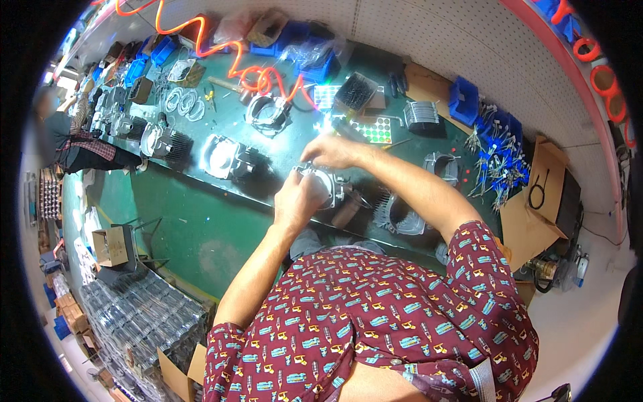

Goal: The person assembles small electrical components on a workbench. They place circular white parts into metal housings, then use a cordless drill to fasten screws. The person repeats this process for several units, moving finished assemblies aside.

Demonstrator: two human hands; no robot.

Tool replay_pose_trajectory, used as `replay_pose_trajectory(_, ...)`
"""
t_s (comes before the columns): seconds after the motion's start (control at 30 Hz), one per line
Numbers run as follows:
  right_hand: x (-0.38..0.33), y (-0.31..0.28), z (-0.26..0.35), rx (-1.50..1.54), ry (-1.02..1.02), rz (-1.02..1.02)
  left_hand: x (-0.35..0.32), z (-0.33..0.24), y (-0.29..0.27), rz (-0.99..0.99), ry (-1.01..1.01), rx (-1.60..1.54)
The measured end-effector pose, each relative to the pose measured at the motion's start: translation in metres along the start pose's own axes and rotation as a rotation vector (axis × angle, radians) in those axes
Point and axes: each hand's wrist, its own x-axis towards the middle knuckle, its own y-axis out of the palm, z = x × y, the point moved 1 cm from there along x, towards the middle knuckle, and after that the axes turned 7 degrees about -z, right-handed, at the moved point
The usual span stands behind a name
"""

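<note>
A round, finned metal housing (338, 189) lies at the table's front edge, right before my body. My left hand (298, 199) rests against its left side, fingers bent and pressed together at the upper rim. Just above, my right hand (333, 151) is closed in a pinch near the same rim, its fingertips close to the left ones. Whatever small thing the fingers hold is hidden. Left of my hands stands another metal housing (226, 158) with a bright round face. To the right a ring-shaped finned housing (404, 216) lies by the table edge.
An orange coiled air hose (236, 60) hangs over the table. A black bin of small parts (356, 91), a sheet of green round stickers (372, 129), and blue-and-white wire bundles (499, 157) lie farther back. A person (84, 144) is at the far left. Cardboard (536, 208) stands at right.
</note>
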Motion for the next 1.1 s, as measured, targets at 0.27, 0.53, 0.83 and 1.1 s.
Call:
replay_pose_trajectory(0.27,0.001,0.0,-0.002,0.0,0.012,0.051,0.001,0.002,0.005,0.053,-0.025,0.002)
replay_pose_trajectory(0.53,0.002,0.002,-0.014,-0.07,0.017,0.104,0.002,0.016,0.021,0.018,0.101,0.038)
replay_pose_trajectory(0.83,0.008,0.016,-0.021,-0.112,0.224,0.036,0.007,0.018,0.023,0.059,0.137,0.127)
replay_pose_trajectory(1.1,0.009,0.032,-0.032,-0.158,0.277,-0.024,0.009,0.021,0.028,0.157,0.136,0.205)
